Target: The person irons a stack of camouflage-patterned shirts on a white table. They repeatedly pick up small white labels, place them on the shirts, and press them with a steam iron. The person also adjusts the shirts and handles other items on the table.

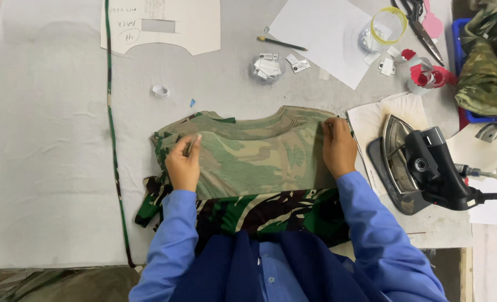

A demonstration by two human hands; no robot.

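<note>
My left hand (183,166): it rests on the left shoulder part of the camouflage shirt (248,156); the fingers are curled together and pinch a small thin object, which is too small for me to say what it is.
My right hand (338,146): it lies on the right shoulder part of the same shirt, and the fingertips are pressed together on the edge of the cloth, close to the neckline.
Camouflage shirt: it lies flat on the desk (53,168) between my two hands, pale inner side up, with the neck opening away from me; the darker outer side shows on the folded part near my body.
Iron (422,168): it stands just to the right of my right hand, on a pale pad, not touching the shirt.
Beyond my hands: a paper pattern piece (164,22), a white sheet (327,36), a pencil (282,43), small labels (268,66), and scissors (422,25) further to the right.
Left of my left hand: a long narrow strip of camouflage cloth (111,123) runs over the desk.
Progress, as I judge: the shirt is already spread and turned inside out; the shoulders I only hold in position, and the iron is not yet used on it.
</note>
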